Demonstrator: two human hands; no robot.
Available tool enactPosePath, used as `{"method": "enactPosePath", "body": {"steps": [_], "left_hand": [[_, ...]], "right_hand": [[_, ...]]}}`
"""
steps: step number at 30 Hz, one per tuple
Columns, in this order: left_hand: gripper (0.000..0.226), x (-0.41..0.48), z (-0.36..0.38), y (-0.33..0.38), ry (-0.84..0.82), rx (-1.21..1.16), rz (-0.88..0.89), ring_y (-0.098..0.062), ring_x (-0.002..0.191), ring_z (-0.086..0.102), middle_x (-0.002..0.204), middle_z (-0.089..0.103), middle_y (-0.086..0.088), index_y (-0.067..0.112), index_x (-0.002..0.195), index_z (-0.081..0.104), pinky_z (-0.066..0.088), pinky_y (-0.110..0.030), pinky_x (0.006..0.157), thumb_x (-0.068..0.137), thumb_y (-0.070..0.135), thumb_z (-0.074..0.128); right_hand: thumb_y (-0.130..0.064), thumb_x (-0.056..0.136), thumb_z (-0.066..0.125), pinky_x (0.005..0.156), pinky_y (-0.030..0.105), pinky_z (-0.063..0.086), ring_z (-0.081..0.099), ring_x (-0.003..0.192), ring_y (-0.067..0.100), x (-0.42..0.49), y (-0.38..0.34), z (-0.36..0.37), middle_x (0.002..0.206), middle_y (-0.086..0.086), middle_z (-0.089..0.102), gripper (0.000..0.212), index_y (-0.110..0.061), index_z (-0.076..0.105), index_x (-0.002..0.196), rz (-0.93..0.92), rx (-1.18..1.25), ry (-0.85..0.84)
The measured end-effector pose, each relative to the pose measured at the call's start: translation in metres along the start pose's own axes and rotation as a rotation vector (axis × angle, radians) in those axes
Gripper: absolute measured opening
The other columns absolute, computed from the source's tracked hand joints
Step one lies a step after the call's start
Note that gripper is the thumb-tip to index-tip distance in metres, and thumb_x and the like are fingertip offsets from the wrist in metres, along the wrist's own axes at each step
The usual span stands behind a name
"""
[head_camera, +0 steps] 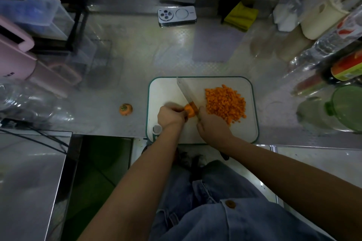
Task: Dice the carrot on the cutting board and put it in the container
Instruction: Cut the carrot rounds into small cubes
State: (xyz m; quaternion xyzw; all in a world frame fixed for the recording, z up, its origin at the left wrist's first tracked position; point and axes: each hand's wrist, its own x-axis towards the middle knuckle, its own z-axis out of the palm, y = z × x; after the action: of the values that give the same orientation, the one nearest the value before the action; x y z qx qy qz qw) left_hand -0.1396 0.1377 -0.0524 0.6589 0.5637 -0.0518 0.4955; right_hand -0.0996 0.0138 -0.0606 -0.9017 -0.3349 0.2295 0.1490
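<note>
A white cutting board [166, 92] with a green rim lies at the counter's front edge. On its right half sits a heap of diced carrot [225, 102]. My left hand [170, 117] presses down a short remaining carrot piece [189, 111] near the board's lower left. My right hand [212, 125] grips the handle of a broad knife [185, 91]; the blade rests across the carrot piece, its tip pointing away from me. A clear container with a green rim [346, 108] stands at the right edge of the counter.
A cut carrot top [125, 109] lies on the steel counter left of the board. A phone [177, 15] and a yellow cloth [242, 15] lie at the back. Bottles and jars crowd the right side; pink and clear boxes stand at the left.
</note>
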Motion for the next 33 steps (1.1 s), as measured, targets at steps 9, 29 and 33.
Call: {"method": "enactPosePath", "body": {"steps": [9, 29, 33], "left_hand": [[0.023, -0.001, -0.001, -0.001, -0.009, 0.014, 0.02, -0.019, 0.091, 0.064, 0.099, 0.073, -0.005, 0.014, 0.095, 0.076, 0.043, -0.021, 0.073, 0.074, 0.021, 0.08], [0.02, 0.001, -0.001, 0.001, -0.003, 0.039, 0.02, -0.013, 0.077, 0.06, 0.092, 0.073, -0.004, 0.015, 0.092, 0.076, 0.043, -0.021, 0.069, 0.074, 0.024, 0.08], [0.021, 0.002, -0.002, 0.001, -0.004, 0.059, 0.019, -0.018, 0.089, 0.066, 0.092, 0.073, -0.004, 0.014, 0.093, 0.076, 0.046, -0.023, 0.072, 0.075, 0.025, 0.079]], "right_hand": [[-0.018, 0.092, 0.045, 0.059, 0.044, 0.048, 0.059, 0.068, 0.033, -0.001, 0.007, -0.01, 0.075, 0.011, 0.06, 0.041, -0.006, 0.041, 0.131, -0.018, 0.047, 0.046], [-0.016, 0.092, 0.046, 0.058, 0.042, 0.049, 0.059, 0.067, 0.031, -0.004, 0.003, -0.006, 0.078, 0.012, 0.06, 0.031, -0.007, 0.042, 0.121, -0.021, -0.011, -0.009], [-0.016, 0.093, 0.045, 0.049, 0.033, 0.037, 0.055, 0.063, 0.026, 0.002, -0.001, -0.004, 0.069, 0.001, 0.048, 0.027, -0.007, 0.042, 0.119, 0.015, 0.013, 0.012]]}}
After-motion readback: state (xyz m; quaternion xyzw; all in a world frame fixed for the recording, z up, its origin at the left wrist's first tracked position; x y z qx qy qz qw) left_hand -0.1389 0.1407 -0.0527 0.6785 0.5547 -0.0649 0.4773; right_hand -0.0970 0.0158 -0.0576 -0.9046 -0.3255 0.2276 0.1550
